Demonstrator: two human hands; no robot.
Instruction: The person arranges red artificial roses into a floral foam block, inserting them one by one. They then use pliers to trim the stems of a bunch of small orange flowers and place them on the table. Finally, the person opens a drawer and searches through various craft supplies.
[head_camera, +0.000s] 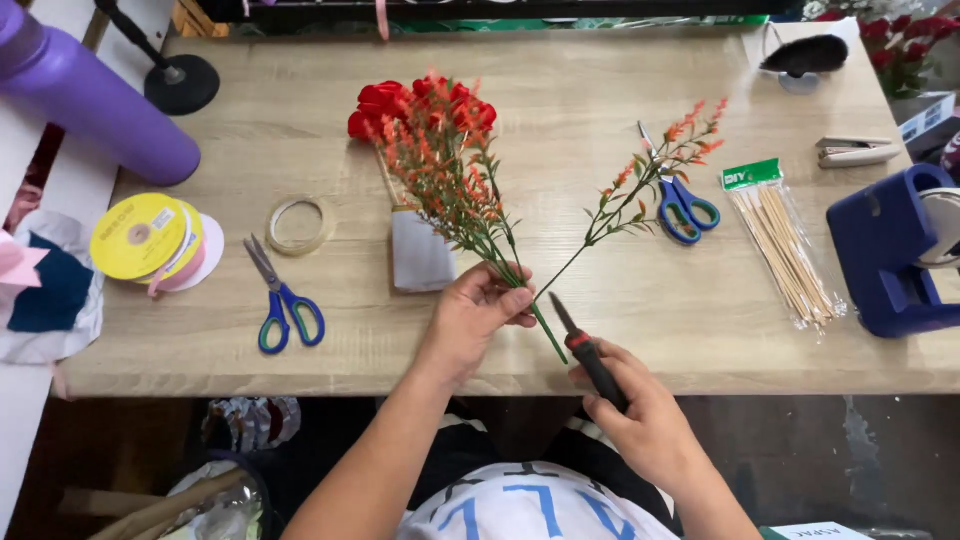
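Orange-flowered stems (470, 190) sit pinched in your left hand (478, 312) above the tabletop (600, 330). Your right hand (640, 415) grips black-handled pliers (585, 350) beside their ends.

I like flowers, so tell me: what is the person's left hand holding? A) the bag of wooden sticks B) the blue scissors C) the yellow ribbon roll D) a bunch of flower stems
D: the left hand grips the bunch of flower stems above the table.
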